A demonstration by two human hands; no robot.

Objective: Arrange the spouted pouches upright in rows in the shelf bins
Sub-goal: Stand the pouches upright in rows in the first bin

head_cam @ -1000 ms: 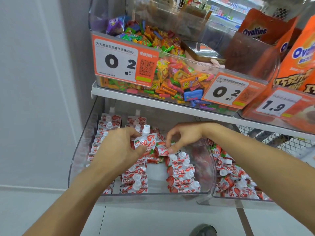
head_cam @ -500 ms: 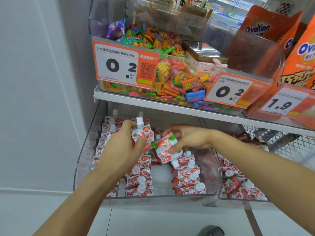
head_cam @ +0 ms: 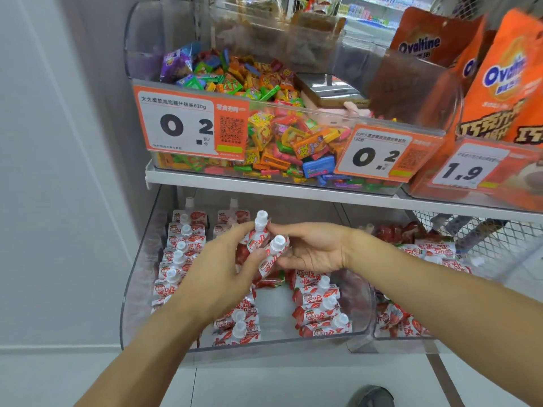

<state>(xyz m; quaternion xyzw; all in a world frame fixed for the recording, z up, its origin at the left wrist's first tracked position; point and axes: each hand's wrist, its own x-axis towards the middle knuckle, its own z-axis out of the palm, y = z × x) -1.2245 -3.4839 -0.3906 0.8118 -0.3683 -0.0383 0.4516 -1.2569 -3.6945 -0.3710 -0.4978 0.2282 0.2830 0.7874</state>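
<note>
Two spouted pouches are held up over the middle of the clear bin (head_cam: 141, 289) on the lower shelf, both with their white caps pointing up. One, the upper pouch (head_cam: 258, 235), is pinched by the left hand (head_cam: 223, 271), whose fingers curl round its body from the bin's left side. Just below and to the right of it, the lower pouch (head_cam: 271, 258) tilts slightly and lies against the right hand (head_cam: 311, 251), palm turned up, with its fingers curled loosely about the pouch's body. Inside the bin, a left row of pouches (head_cam: 179, 259) stands upright along the left wall, a middle row (head_cam: 238, 324) runs under the left hand toward the bin's front, and a right row (head_cam: 323, 309) stands near the bin's right wall. Right of the bin, a neighbouring bin (head_cam: 411, 337) holds more red and white pouches lying loose. Above the bin, an upper bin (head_cam: 164, 69) is filled with coloured candies (head_cam: 273, 133).
</note>
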